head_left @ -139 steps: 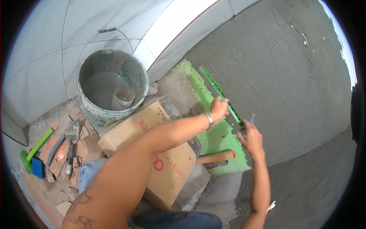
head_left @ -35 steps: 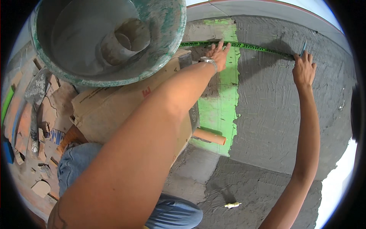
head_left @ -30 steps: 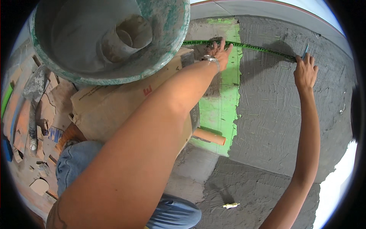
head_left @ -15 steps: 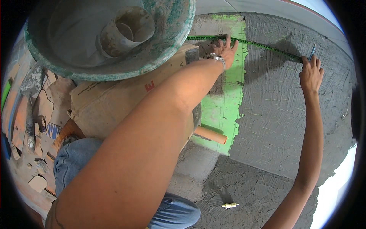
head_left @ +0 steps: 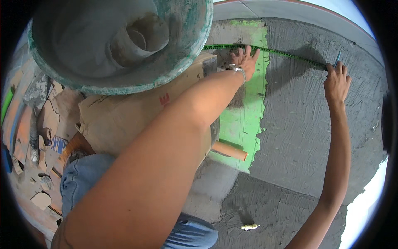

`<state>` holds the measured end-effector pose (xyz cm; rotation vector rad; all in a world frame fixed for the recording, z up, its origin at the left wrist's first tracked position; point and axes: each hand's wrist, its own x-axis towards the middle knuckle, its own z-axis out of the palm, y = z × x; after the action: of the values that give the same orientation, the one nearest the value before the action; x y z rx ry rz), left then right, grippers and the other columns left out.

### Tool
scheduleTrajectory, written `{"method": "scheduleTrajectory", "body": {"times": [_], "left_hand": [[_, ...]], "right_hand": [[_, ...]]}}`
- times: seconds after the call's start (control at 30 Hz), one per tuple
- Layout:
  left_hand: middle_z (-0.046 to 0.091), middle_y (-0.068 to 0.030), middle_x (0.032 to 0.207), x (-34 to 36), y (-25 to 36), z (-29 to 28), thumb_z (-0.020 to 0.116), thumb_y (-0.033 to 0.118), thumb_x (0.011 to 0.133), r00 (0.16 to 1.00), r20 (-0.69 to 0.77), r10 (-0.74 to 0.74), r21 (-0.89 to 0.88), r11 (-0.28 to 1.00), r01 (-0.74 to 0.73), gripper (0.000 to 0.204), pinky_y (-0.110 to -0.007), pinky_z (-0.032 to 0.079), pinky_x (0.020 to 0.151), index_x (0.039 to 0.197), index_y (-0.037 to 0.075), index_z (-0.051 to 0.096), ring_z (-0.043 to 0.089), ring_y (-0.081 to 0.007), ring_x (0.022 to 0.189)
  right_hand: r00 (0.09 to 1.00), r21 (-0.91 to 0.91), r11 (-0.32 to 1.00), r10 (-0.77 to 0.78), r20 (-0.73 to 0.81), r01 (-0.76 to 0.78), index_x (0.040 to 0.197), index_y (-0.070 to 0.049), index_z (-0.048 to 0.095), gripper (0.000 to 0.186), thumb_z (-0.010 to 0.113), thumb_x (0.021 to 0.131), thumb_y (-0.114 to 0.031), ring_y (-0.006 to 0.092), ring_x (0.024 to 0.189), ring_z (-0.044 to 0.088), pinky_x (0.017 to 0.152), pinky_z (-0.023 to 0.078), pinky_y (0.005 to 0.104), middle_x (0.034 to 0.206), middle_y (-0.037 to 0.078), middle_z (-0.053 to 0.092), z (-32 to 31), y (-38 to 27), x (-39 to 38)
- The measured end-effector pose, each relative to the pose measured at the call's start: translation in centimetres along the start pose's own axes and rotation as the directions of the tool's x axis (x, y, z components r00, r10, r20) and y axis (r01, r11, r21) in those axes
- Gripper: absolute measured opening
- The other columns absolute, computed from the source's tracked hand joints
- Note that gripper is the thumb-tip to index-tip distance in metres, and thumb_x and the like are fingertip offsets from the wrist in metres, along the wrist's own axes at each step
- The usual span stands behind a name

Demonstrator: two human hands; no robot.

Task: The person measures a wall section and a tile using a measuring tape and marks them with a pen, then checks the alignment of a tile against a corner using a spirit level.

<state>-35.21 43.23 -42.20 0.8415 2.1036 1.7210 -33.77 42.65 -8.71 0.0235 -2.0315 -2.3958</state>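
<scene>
A green strip with dark markings, looking like a measuring tape (head_left: 286, 54), stretches across a rough surface. My left hand (head_left: 245, 61), with a bracelet at its wrist, lies on or just beside the strip, its fingers spread. At the strip's right end, my right hand (head_left: 336, 84) has its fingers closed, with a slim blue pencil-like stick (head_left: 338, 56) poking up from them. The strip reaches that hand, but whether it is gripped too is hidden. Beneath are a bright green coated band (head_left: 251, 110) and grey ridged mortar (head_left: 298, 124).
A large mortar-stained basin (head_left: 182, 72) with a cylindrical container (head_left: 159, 35) in it fills the upper left. Below it is a cardboard box (head_left: 120, 114). An orange pipe (head_left: 230, 151) juts over the green band. A trowel (head_left: 36, 91) and broken pieces lie at far left.
The whole scene sits slightly lower in the picture. My right hand has shifted a little to the left against the mortar; my left hand stays spread at the strip.
</scene>
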Motion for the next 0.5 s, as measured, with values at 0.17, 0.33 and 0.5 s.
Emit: {"method": "scheduleTrajectory", "body": {"times": [0.17, 0.33, 0.5], "left_hand": [[0.025, -0.019, 0.15, 0.2, 0.0, 0.2, 0.078, 0.015, 0.075, 1.0, -0.004, -0.006, 0.04, 0.999, 0.006, 0.11, -0.062, 0.032, 0.11, 0.161, 0.025, 0.01, 0.034, -0.0442, 0.138], [0.025, -0.0207, 0.15, 0.0, 0.1, -0.2, 0.081, 0.018, 0.075, 0.999, 0.036, -0.021, 0.011, 1.0, 0.02, 0.112, -0.064, 0.034, 0.108, 0.161, 0.023, 0.009, 0.034, -0.0461, 0.137], [0.025, -0.0239, 0.154, -0.3, 0.2, -0.8, 0.08, 0.018, 0.076, 0.992, 0.109, -0.059, -0.026, 0.998, 0.062, 0.112, -0.064, 0.034, 0.109, 0.161, 0.025, 0.007, 0.031, -0.0477, 0.14]], "right_hand": [[1.0, 0.034, 0.999, 0.016, 0.005, -0.017, 0.12, -0.016, 0.068, 0.036, 0.058, 0.087, -0.004, 0.0269, 0.118, 0.052, 0.089, 0.045, 0.0448, 0.124, 0.009, 0.056, -1.0, -0.3, -0.1], [0.999, 0.075, 0.997, 0.028, 0.018, -0.029, 0.112, -0.015, 0.071, 0.029, 0.059, 0.087, -0.005, 0.0264, 0.113, 0.053, 0.086, 0.044, 0.0435, 0.121, 0.009, 0.056, -1.5, -0.3, 0.0], [1.0, 0.088, 0.996, -0.004, -0.004, 0.004, 0.11, -0.014, 0.072, 0.026, 0.06, 0.088, -0.006, 0.0261, 0.111, 0.053, 0.085, 0.044, 0.0433, 0.12, 0.009, 0.057, -1.9, -0.2, -0.3]]}}
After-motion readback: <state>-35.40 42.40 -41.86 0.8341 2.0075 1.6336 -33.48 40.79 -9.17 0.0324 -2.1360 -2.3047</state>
